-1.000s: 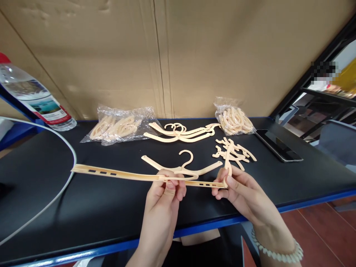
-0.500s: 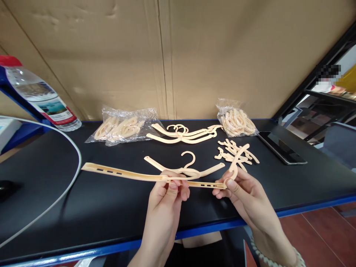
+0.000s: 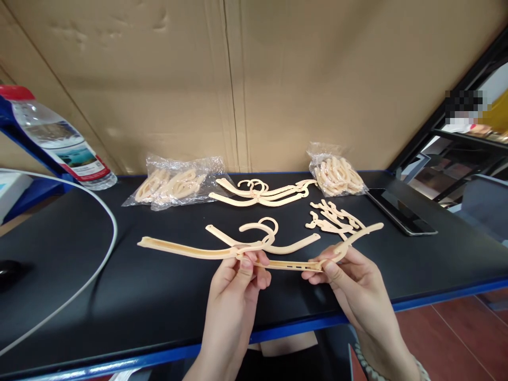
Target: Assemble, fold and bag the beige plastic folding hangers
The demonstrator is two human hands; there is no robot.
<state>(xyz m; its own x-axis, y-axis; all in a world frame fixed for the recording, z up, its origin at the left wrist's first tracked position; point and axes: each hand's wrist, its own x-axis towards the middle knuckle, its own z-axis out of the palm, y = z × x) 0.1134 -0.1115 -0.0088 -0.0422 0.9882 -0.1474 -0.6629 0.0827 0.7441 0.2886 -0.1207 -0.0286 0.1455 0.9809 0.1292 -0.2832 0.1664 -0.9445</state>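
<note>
Between my two hands, above the table, is a cream plastic folding hanger [image 3: 186, 250] with slotted arms. My left hand [image 3: 238, 286] pinches it near the middle, by the base of its hook. At the right arm's end, the thumb and fingers of my right hand [image 3: 345, 280] close on a small curved end piece [image 3: 363, 233], which juts up to the right. Directly behind lies another cream hanger [image 3: 297, 244] on the table. Farther back rest more hangers [image 3: 257, 197], close together. Several loose curved pieces [image 3: 331, 217] form a pile beyond my right hand.
Clear bags of cream parts [image 3: 170, 185] lie at the back left, and another bag [image 3: 339, 174] at the back right. A tablet or phone [image 3: 402, 211] lies on the right. A water bottle [image 3: 75, 148] and white cable [image 3: 113, 227] are on the left. Cardboard [image 3: 278, 79] stands behind.
The held hanger's left arm and hook have turned, its left end shifting inward. The end piece at my right hand has tilted down to the right. Both hands stay nearly in place.
</note>
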